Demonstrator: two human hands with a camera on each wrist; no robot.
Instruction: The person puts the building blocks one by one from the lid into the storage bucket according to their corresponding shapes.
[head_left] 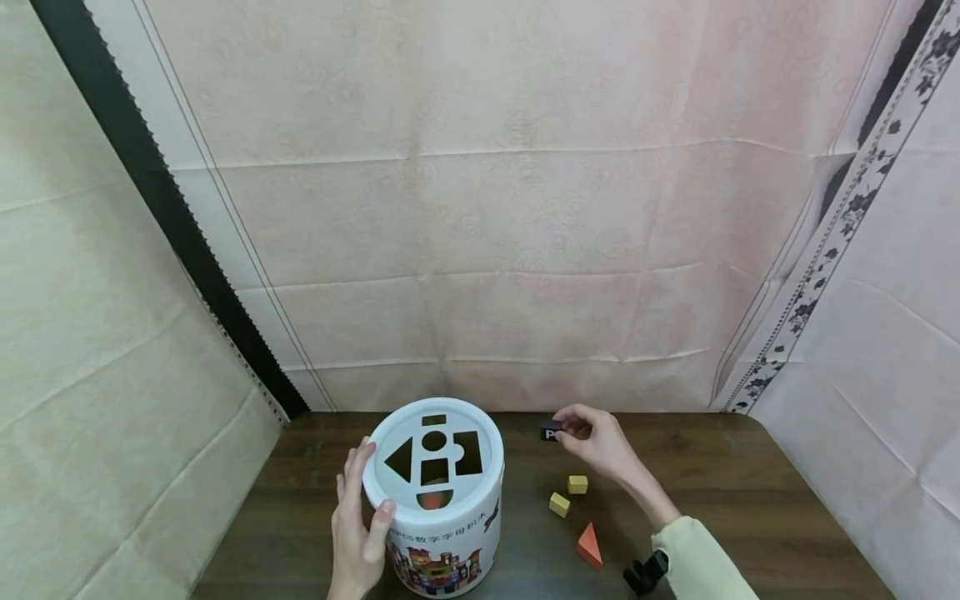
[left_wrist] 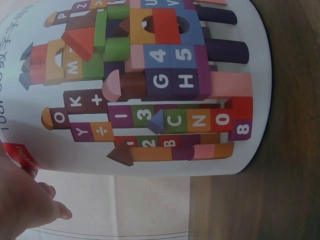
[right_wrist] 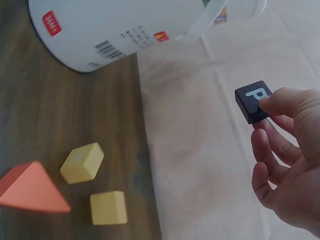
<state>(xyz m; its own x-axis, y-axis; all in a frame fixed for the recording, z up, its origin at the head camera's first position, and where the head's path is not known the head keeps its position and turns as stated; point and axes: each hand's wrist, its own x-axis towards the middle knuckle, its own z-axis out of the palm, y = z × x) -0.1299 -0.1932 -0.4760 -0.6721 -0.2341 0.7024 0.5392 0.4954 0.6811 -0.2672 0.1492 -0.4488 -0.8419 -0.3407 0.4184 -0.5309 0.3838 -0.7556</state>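
Note:
In the head view a white shape-sorter bucket (head_left: 442, 533) stands upright, its lid (head_left: 472, 492) cut with holes of several shapes. An orange-red piece (head_left: 432, 501) shows through the front hole. My left hand (head_left: 356, 533) rests against the bucket's left side, thumb and fingers spread at the lid's rim. Part of that hand (left_wrist: 30, 200) also shows beside the printed wall in the left wrist view. To the right of the bucket, my right hand (head_left: 592, 437) pinches a black letter block (right_wrist: 252, 101) marked P between thumb and fingers, above the table.
Two yellow blocks (head_left: 577, 484) and an orange triangular block (head_left: 589, 547) lie on the brown wooden table (head_left: 712, 483), right of the bucket. Light patterned cloth (head_left: 487, 250) hangs behind the table and along both sides. A black band (head_left: 651, 572) is on the right wrist.

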